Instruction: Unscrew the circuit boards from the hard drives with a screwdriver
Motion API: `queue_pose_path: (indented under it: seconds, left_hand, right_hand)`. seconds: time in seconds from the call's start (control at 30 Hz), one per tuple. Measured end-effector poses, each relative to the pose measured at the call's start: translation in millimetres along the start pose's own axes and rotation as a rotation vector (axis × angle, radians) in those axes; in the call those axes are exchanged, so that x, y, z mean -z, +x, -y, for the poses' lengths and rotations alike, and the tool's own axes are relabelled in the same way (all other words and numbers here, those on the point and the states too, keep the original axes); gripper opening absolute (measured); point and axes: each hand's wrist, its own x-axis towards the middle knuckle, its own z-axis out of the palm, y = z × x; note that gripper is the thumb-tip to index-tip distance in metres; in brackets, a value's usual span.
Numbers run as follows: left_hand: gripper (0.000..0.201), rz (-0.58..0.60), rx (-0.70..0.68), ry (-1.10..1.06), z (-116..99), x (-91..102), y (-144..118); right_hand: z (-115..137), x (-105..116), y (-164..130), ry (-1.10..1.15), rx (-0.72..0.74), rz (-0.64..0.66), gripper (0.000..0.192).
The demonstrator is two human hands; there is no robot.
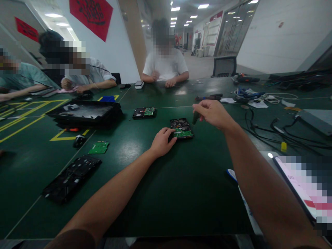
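A hard drive (181, 126) with a green circuit board lies on the dark green table in front of me. My left hand (164, 141) grips its left edge, thumb and fingertips against the board side. Above the drive's right edge, my right hand (211, 112) pinches a dark, tapered screwdriver (196, 118) pointing down; whether its tip touches the drive is hard to see. Another hard drive (144, 112) rests farther back to the left. A loose green circuit board (99, 147) and a black drive bracket (72, 178) lie left of my left forearm.
Black stacked trays (84, 112) stand at left. On the right are black cables (272, 129), a metal box (317, 119), a tool with a dark handle (210, 97) and a phone or tablet (295, 186). People sit across the table and at the left.
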Motion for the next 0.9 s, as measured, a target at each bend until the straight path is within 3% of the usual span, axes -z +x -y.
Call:
queue_pose_path:
  seconds: [0.17,0.37,0.57,0.73,0.9]
  left_hand:
    - [0.041,-0.007,-0.006,-0.004,-0.4,-0.2,0.1]
    - [0.041,-0.013,-0.007,-0.008,-0.5,-0.6,-0.1]
    - [0.041,0.005,0.005,-0.004,-0.7,0.5,0.1]
    - [0.042,0.005,0.002,-0.006,-1.3,1.0,0.0]
    - [0.041,0.003,0.003,-0.008,-2.8,1.8,-0.2]
  right_hand:
    - [3.3,-3.8,-1.7,0.208,0.001,0.131,0.038]
    - [4.2,-6.8,-0.3,0.415,-0.119,0.189,0.023]
    - [5.6,-2.1,-0.7,0.255,-0.022,0.14,0.013]
    - [5.8,-0.9,-2.1,0.218,-0.082,0.063,0.014]
    - [9.2,-2.8,-3.8,0.358,-0.109,0.177,0.014]
